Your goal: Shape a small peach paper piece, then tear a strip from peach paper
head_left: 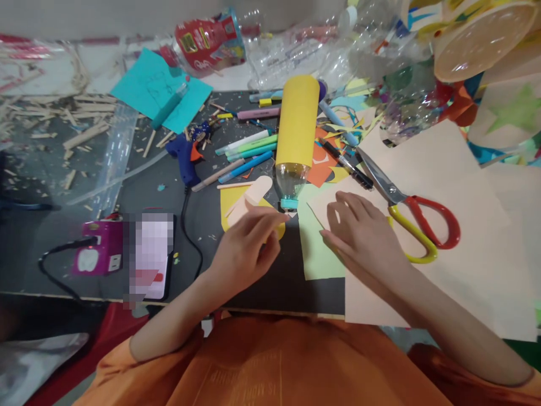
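Note:
A clear plastic bottle wrapped in yellow paper [298, 118] lies on the dark table, its teal cap toward me. Just below the cap is my left hand [249, 242], its fingers curled and pressed together; a tiny pale bit shows at the fingertips, too small to name. My right hand [366, 234] hovers at or rests on the cream paper [460, 293], fingers loosely bent and apart, holding nothing I can see. Right beside it lie scissors [395, 197] with one red and one yellow handle loop. Pale cut-out strips [249, 197] lie on yellow paper beyond my left hand.
A blue glue gun [183, 160], several markers [247, 166] and a phone [152, 254] lie to the left, near a purple power adapter [99, 248]. Wood scraps [87, 135] cover the far left. Clear plastic bottles [291, 51] and a red-labelled bottle [207, 45] line the back.

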{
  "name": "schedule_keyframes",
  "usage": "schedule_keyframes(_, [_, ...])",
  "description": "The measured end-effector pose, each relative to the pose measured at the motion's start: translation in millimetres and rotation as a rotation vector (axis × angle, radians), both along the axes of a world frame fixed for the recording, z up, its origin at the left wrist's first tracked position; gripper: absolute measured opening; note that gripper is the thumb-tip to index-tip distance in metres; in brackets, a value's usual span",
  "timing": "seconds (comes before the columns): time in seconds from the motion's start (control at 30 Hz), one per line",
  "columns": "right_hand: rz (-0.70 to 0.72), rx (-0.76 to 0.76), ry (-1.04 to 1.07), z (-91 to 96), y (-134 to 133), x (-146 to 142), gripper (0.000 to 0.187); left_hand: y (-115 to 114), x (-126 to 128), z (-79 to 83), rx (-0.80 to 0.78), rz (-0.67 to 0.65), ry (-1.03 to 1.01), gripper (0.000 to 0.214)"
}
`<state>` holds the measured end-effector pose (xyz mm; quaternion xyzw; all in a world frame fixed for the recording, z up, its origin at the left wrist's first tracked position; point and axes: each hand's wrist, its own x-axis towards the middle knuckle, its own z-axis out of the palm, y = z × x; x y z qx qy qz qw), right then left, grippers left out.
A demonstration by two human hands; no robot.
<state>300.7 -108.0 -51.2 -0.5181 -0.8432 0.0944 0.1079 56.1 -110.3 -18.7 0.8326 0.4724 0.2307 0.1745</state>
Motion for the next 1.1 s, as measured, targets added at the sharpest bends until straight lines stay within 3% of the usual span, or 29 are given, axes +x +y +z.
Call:
schedule_keyframes(0.07, [-0.015, 0.020, 0.020, 4.0, 0.3, -0.4, 0.011, 0.5, 8.4, -6.9, -0.162, -0.101, -0.054, 0.024])
schedule_keyframes(0.13, [-0.044, 0.000, 0.076, 8.8, 0.9, -0.7, 0.016, 3.7, 13.9, -14.6, -0.262, -0.133, -0.079, 0.021])
schedule_keyframes(0.33, [-0.047, -0.059, 0.225, 13.0, 2.5, -2.7, 0.021, 12.7, 19.5, -26.1, -0.334, -0.027, -0.129, 0.020])
schedule_keyframes(0.43, [-0.028, -0.041, 0.224, 12.3, 3.2, -4.4, 0.023, 9.8, 25.6, -27.5, -0.442, -0.057, -0.269, 0.025])
schedule_keyframes(0.6, [-0.036, -0.045, 0.274, 13.2, 2.7, -12.4, 0.021, 3.1, 39.1, -25.0, -0.605, -0.295, -0.435, 0.044])
schedule_keyframes(0.73, [-0.033, -0.163, 0.288, 16.8, 4.0, -9.7, 0.023, 3.4, 44.8, -25.9, -0.723, -0.231, -0.457, 0.050])
schedule_keyframes(0.9, [-0.277, 0.036, 0.087, 12.7, 15.0, 26.7, 0.023, 3.6, 46.9, -34.4, -0.859, -0.205, -0.463, 0.060])
schedule_keyframes(0.97, [-0.331, 0.054, -0.025, 7.1, 20.2, 41.6, 0.029, 3.3, 47.8, -37.1, -0.883, -0.196, -0.495, 0.061])
schedule_keyframes(1.1, [-0.383, 0.046, -0.105, 3.4, 27.8, 54.3, 0.018, 2.1, 50.2, -39.9, -0.884, -0.175, -0.601, 0.053])
